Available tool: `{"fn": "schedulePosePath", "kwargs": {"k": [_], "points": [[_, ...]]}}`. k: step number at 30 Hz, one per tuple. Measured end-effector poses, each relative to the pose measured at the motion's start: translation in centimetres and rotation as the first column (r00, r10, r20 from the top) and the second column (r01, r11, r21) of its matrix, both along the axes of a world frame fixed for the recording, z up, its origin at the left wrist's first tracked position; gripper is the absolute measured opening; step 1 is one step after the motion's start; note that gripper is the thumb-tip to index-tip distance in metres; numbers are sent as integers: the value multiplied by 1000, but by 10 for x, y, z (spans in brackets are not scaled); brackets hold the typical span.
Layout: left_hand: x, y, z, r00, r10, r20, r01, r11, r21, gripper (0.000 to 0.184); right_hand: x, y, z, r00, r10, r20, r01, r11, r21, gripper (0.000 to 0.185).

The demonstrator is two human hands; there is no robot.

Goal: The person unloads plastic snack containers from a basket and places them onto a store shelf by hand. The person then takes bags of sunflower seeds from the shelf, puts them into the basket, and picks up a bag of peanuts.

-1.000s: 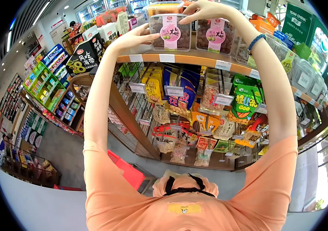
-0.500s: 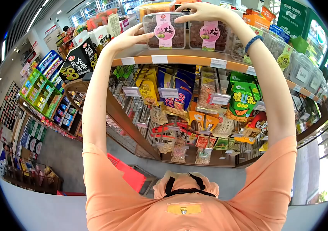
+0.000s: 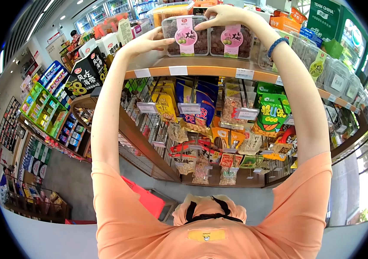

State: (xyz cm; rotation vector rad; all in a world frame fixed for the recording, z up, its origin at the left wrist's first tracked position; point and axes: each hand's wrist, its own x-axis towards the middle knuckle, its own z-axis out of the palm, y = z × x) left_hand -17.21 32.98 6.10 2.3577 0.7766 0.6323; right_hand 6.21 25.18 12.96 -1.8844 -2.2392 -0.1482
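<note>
Along the front of the top shelf (image 3: 212,69), just above the white price tags (image 3: 178,70), stands the pink-labelled tub (image 3: 186,39), upright, its label facing me. Just beside it is a second tub (image 3: 231,39) with a matching label; whether their walls touch, I cannot determine. I find my left hand (image 3: 148,42) part-open at the near tub's left, thumb laid across the front and fingers at the side. My right hand (image 3: 222,16) is likewise part-open at the upper right corner, thumb on the front face, the other fingers reaching over toward the back. Between them, both hands have hold of the tub; how firmly, I cannot tell. I judge the step in hand to be squaring the tub within its row. In my assessment, the next move calls for light, even pressure from both sides, label kept forward, then a release clear of the second tub.
</note>
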Motion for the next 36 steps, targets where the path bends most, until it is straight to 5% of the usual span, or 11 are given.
{"fn": "schedulePosePath", "kwargs": {"k": [1, 9, 14, 15, 18, 26, 28, 30, 33, 35, 36], "points": [[0, 2, -1, 1000, 1, 8, -1, 1000, 8, 68, 4, 14, -14, 995, 37, 93, -53, 983, 177, 76], [-3, 8, -4, 998, -37, 51, 38, 999, -19, 72, 14, 24, -18, 991, 87, 100, -107, 969, 221, 84], [-6, 2, 1, 1000, 15, 5, -14, 1000, -7, 70, 13, 23, -15, 987, 81, 140, -107, 975, 194, 68], [-6, 2, 1, 1000, 2, 10, -2, 999, -33, 70, -1, -5, 3, 1000, 19, -17, -20, 999, -31, 80], [-6, -2, -1, 999, -5, 43, 6, 1000, -30, 75, -6, -11, 7, 1000, 16, -22, -17, 997, -81, 83], [-26, -28, -24, 976, 133, 172, -192, 900, 392, 79, -26, -43, -1, 995, 98, -26, -92, 980, 177, 92], [-36, -74, -23, 943, 55, 327, -189, 900, 393, 75, -22, -42, -9, 950, 213, 227, -298, 834, 464, 85], [-47, -120, -29, 882, -39, 470, -129, 939, 319, 70, -32, -72, -18, 949, 222, 226, -310, 795, 522, 79], [-61, -186, -77, 694, -96, 714, -38, 985, 169, 55, -58, -140, -45, 889, 273, 368, -456, 599, 658, 32], [-80, -201, -128, 654, -434, 620, 384, 896, 222, 48, -68, -201, -71, 876, 267, 402, -474, 637, 608, 23], [-78, -221, -147, 634, -358, 686, 534, 844, -53, 43, -69, -231, -81, 871, 295, 392, -482, 665, 570, 20]]}}
